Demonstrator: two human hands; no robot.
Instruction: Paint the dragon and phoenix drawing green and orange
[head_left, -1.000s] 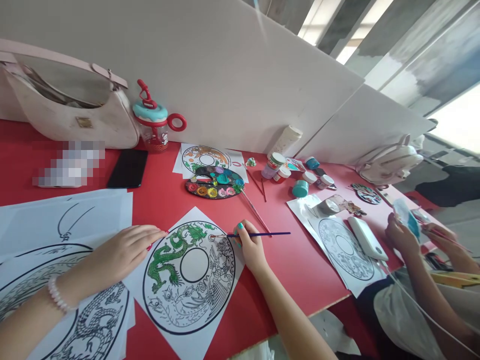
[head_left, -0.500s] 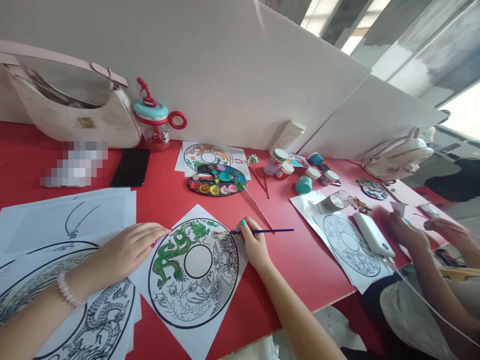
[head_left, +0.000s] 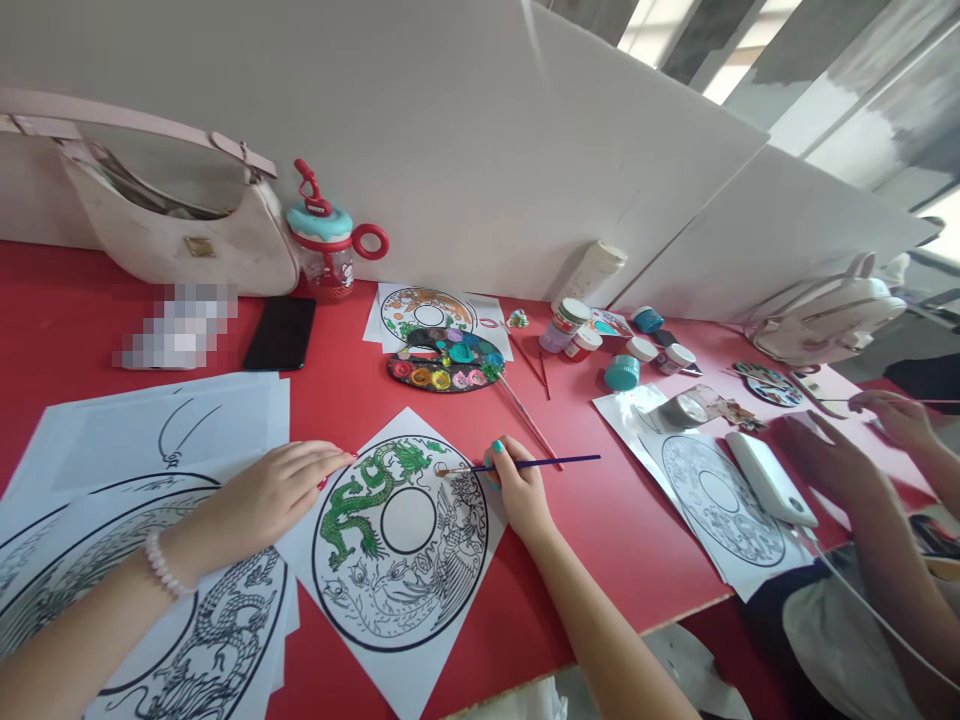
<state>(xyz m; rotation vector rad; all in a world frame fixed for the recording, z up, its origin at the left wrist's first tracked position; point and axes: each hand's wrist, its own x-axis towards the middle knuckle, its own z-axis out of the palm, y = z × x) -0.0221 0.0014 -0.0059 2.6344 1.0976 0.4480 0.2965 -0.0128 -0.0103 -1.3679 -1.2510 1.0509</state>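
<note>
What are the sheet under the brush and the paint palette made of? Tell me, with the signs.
Dragon sheet: looks like thin matte white paper, lying flat with crisp printed black lines. Paint palette: probably dark plastic with a slight gloss, moulded round wells holding paint; paint covers much of it, so that is unsure.

Red table [head_left: 615, 520] (crowded): drawing sheets [head_left: 401, 560], palette [head_left: 445, 362], phone [head_left: 280, 333].

The table [head_left: 600, 520] was red. The sheet [head_left: 401, 545] showed a black-outlined circle with a green dragon. The brush [head_left: 525, 464] had a dark blue handle. The palette [head_left: 446, 362] carried many colours.
</note>
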